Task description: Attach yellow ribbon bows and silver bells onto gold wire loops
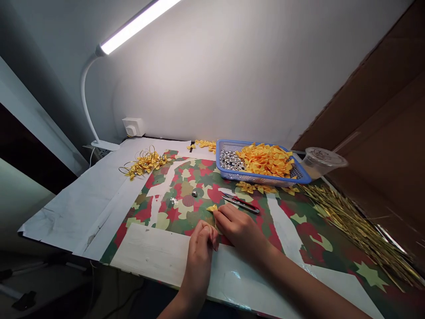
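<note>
My right hand (237,226) pinches a small yellow ribbon bow (211,208) between thumb and fingertips, a little above the table. Close beside it, my left hand (202,241) is closed with its fingertips pressed together; whatever they grip is hidden, though a thin strand seems to run between the hands. Beyond my fingers a single silver bell (194,194) lies on the camouflage-patterned table cover (179,177). A pair of thread snips (241,203) with red on the handle rests just past my right hand.
A blue basket (262,179) holds silver bells (232,160) and yellow bows (267,159). Bows with gold loops (146,163) lie at the left. Gold strands (361,230) spread along the right, near a clear plastic tub (323,159). A lit lamp (133,29) hangs above.
</note>
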{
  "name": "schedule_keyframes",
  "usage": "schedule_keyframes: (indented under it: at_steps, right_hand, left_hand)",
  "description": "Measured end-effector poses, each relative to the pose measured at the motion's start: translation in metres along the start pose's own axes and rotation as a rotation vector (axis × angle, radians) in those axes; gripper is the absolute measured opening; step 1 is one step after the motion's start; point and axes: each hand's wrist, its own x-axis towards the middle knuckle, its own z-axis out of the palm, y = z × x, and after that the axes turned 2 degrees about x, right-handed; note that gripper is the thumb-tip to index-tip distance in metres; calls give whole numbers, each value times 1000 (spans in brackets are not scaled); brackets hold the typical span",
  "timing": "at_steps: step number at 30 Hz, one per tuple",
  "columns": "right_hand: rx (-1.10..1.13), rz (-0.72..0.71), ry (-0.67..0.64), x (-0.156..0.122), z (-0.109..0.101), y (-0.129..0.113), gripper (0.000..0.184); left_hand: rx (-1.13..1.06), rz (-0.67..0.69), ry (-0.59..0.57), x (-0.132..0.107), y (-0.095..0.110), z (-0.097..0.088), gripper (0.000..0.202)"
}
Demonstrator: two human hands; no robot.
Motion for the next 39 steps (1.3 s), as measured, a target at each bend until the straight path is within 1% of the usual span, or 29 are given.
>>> schedule_keyframes:
  at_steps: [3, 7, 10, 13, 14, 16, 19, 20, 22, 24, 26, 29, 33, 36, 39]
  right_hand:
    - [16, -10, -14, -1, -1, 0, 30]
    - [1, -7, -9, -1, -1, 1, 30]
    - [9, -7, 16, 0, 1, 0, 32]
    - [24, -4, 49, -1, 3, 1, 33]
    - [29, -3, 53, -1, 3, 1, 33]
    - [40, -3, 57, -2, 3, 2, 32]
    - [72, 2, 77, 0, 1, 3, 29]
    - [90, 4, 84, 1, 1, 2, 28]
    - [131, 17, 93, 2, -1, 1, 25]
    - [173, 37, 97, 3, -2, -1, 22]
    - [206, 57, 112, 3, -3, -3, 20]
    - [244, 53, 147, 2, -4, -5, 16]
    - [283, 22, 217, 2, -6, -7, 11]
    - [274, -4, 238, 2, -10, -8, 12]
    - [265, 1, 242, 2, -12, -10, 16]
  left_hand:
    - [44, 21, -13, 0, 2, -2, 29]
    - [-20, 25, 34, 4, 11, -4, 28]
    - [-31, 25, 54, 2, 13, -2, 28]
    - [0, -14, -1, 0, 12, 2, 27]
    - [4, -15, -2, 1, 13, 3, 26]
    - [-3, 40, 31, 4, 18, 3, 26]
    - [-5, 23, 48, 12, 33, -2, 25]
    - [27, 17, 20, 13, 37, -5, 25]
    - [191, 5, -63, 13, 44, -12, 25]
    - [477, 29, -122, 10, 47, -19, 26]
    - [770, 106, -145, 7, 47, -24, 25]
    - [1044, 206, -183, 3, 44, -26, 23]
    - [1207, 311, -180, 3, 41, -24, 14]
    - [1230, 390, -184, 3, 40, -23, 18]
    - [1212, 412, -172, 2, 40, -22, 11]
